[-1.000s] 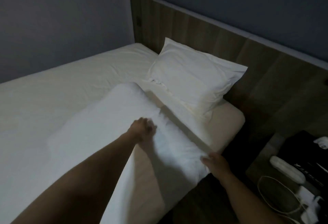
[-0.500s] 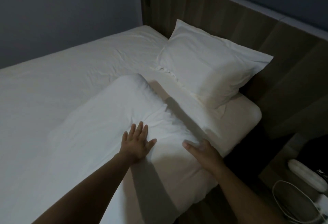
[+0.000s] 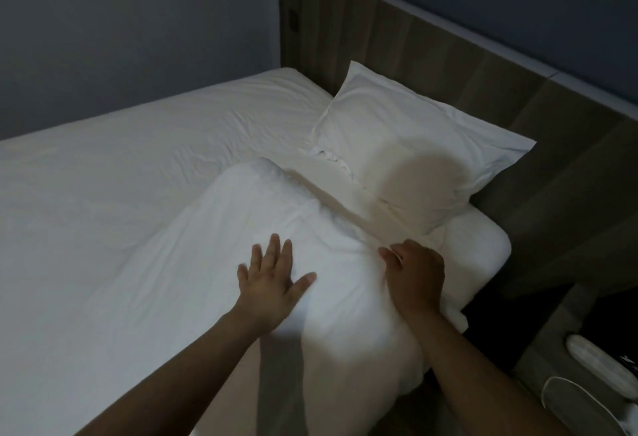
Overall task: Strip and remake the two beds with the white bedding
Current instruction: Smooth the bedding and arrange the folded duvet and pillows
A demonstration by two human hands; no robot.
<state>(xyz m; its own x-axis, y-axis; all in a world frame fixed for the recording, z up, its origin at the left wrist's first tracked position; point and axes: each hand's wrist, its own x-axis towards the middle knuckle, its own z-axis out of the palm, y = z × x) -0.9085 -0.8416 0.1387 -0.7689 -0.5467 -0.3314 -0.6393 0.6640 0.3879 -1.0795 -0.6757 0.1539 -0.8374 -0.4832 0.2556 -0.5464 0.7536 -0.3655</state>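
My left hand (image 3: 272, 283) lies flat on the duvet (image 3: 214, 263), fingers spread, holding nothing. My right hand (image 3: 416, 275) curls its fingers round the duvet's top edge. The duvet lies across the bed (image 3: 103, 159), just short of the pillow (image 3: 407, 145).

The single head camera looked forward and down, close above the left hand (image 3: 272, 283) and right hand (image 3: 414, 273), toward the pillow (image 3: 414, 145) beyond them.
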